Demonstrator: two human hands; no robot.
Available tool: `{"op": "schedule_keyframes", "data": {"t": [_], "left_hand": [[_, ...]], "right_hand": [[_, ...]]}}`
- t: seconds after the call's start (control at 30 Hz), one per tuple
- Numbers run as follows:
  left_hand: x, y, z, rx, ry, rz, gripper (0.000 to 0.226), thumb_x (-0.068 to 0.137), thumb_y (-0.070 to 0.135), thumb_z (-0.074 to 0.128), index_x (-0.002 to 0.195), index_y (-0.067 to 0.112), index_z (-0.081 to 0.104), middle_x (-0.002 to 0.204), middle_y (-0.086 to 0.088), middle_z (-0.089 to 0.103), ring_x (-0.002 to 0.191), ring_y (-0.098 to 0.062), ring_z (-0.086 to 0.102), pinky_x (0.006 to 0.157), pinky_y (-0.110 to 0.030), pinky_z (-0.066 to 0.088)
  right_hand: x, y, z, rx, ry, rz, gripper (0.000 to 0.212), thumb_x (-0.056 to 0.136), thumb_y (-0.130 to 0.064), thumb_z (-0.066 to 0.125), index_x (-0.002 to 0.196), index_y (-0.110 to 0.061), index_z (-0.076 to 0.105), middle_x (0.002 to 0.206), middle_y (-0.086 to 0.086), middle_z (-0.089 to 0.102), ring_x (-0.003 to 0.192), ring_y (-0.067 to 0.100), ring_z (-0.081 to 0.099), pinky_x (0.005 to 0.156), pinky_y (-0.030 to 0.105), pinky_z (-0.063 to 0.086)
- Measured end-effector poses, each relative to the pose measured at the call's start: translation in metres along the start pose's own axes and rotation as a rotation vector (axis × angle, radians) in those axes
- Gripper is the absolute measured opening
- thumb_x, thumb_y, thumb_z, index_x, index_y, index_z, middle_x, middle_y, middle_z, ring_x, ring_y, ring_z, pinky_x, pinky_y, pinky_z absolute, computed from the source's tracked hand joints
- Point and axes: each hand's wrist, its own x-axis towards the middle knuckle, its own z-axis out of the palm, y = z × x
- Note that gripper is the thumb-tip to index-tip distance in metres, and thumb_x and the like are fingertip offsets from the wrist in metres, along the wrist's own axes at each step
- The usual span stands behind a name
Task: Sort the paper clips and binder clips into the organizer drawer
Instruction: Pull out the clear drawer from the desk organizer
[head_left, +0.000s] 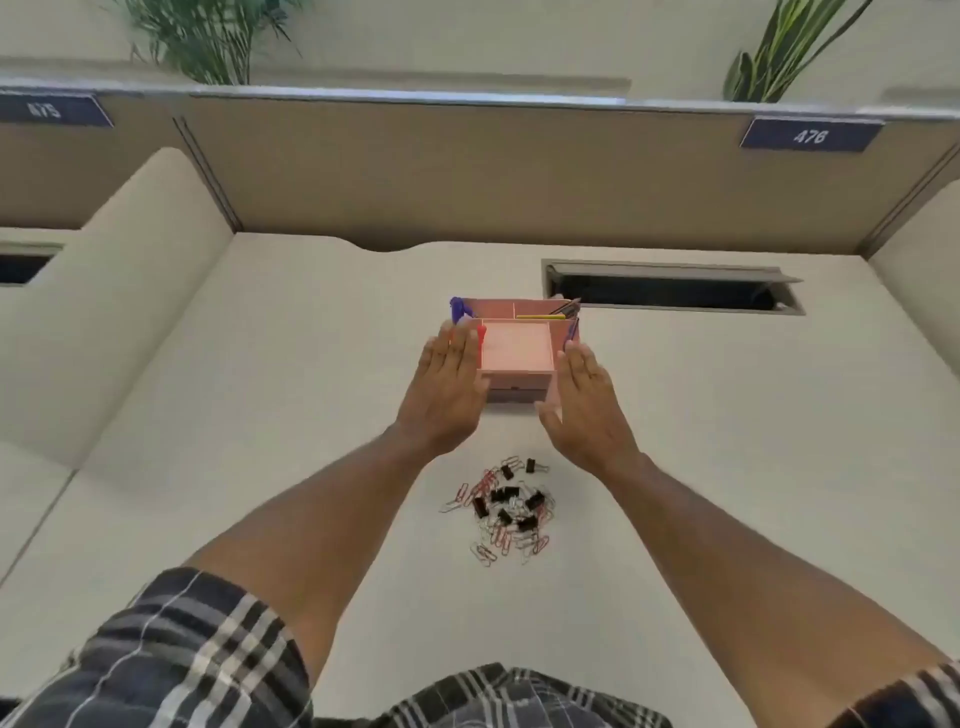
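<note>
Short dark plaid sleeves (171, 649), white stripes

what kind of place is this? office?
Likely an open-plan office cubicle: a tan partition carries numbered desk signs, 476 among them, the desk has a cable hatch, and a pink organizer sits near a pile of clips.
</note>
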Motion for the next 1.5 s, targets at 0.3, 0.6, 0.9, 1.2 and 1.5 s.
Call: {"op": "schedule_keyframes", "data": {"t": [0.3,0.6,0.9,1.2,1.5], "left_hand": [[-0.017,0.010,0.030,-0.092,-0.041,-0.028,0.061,0.099,0.012,0.034,0.153,-0.002,0.007,0.162,-0.018,-0.005,0.150,-0.031,-0.008,0.120,-0.051,0.015],[-0.035,0.031,0.042,-0.301,-0.016,-0.190,0.077,0.089,0.001,0.046,0.153,-0.001,0.004,0.162,-0.016,-0.009,0.150,-0.029,-0.012,0.121,-0.051,0.013],[-0.054,0.049,0.051,-0.622,0.035,-0.546,0.059,0.092,0.011,0.046,0.147,0.019,0.029,0.137,-0.007,0.055,0.121,-0.020,0.053,0.096,-0.029,0.043],[-0.030,0.051,0.039,-0.977,0.066,-1.031,0.042,0.092,0.018,0.050,0.133,0.022,0.052,0.098,0.015,0.064,0.099,-0.012,0.063,0.088,-0.031,0.049],[-0.017,0.042,0.032,-1.376,0.109,-1.192,0.026,0.093,0.031,0.059,0.113,0.015,0.064,0.103,-0.004,0.071,0.093,-0.017,0.071,0.086,-0.035,0.057]], "right_hand": [[-0.007,0.007,0.025,0.075,-0.036,0.037,0.078,0.099,-0.043,0.040,0.155,-0.009,-0.003,0.164,0.008,-0.008,0.151,0.020,-0.012,0.124,0.041,0.004],[-0.022,-0.044,0.046,0.697,0.105,0.262,0.047,0.096,-0.023,0.051,0.142,-0.014,0.045,0.144,0.001,0.051,0.132,0.014,0.046,0.112,0.034,0.038],[0.015,-0.064,0.046,1.669,-0.074,0.826,0.045,0.092,-0.003,0.055,0.135,-0.017,0.049,0.109,0.001,0.060,0.086,0.014,0.058,0.067,0.027,0.053],[0.022,-0.076,0.040,2.238,0.011,1.010,0.033,0.091,0.003,0.052,0.119,-0.013,0.056,0.097,0.002,0.061,0.072,0.014,0.056,0.061,0.028,0.045],[-0.017,-0.077,0.040,2.241,-0.068,1.037,0.044,0.089,0.001,0.057,0.131,-0.012,0.054,0.091,0.005,0.060,0.063,0.012,0.058,0.054,0.025,0.046]]}}
